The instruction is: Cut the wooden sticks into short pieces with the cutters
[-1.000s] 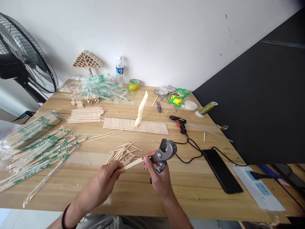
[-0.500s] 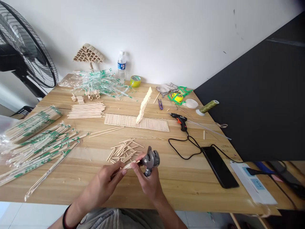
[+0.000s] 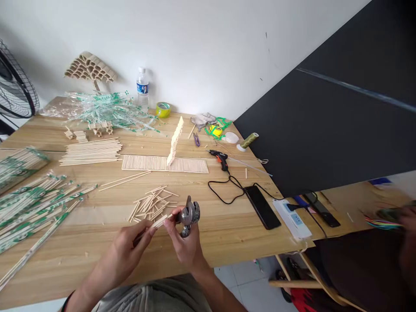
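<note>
Over the near part of the wooden table, my left hand (image 3: 132,245) is closed around thin wooden sticks (image 3: 159,221). Their light ends stick out between its fingertips and my right thumb. My right hand (image 3: 186,245) wraps a grey metal plier-like tool (image 3: 190,214), its jaws pointing up and away from the sticks. The handles are mostly hidden in the palm. Just beyond both hands lies a loose heap of short cut sticks (image 3: 154,203). Farther back is a flat panel of sticks (image 3: 146,163) with a narrow stick-built strip (image 3: 175,141) standing up from it.
Wrapped sticks (image 3: 35,203) and a row of bare sticks (image 3: 91,151) lie left. Crumpled wrappers (image 3: 107,108), a bottle (image 3: 142,86) and tape (image 3: 163,109) are behind. A corded glue gun (image 3: 220,159), phone (image 3: 262,208) and power strip (image 3: 294,220) lie right. Another person's hand (image 3: 408,219) shows far right.
The view has swung to the right, so the table things sit farther left and another person has come into sight. Both hands keep the same hold on the sticks and tool.
</note>
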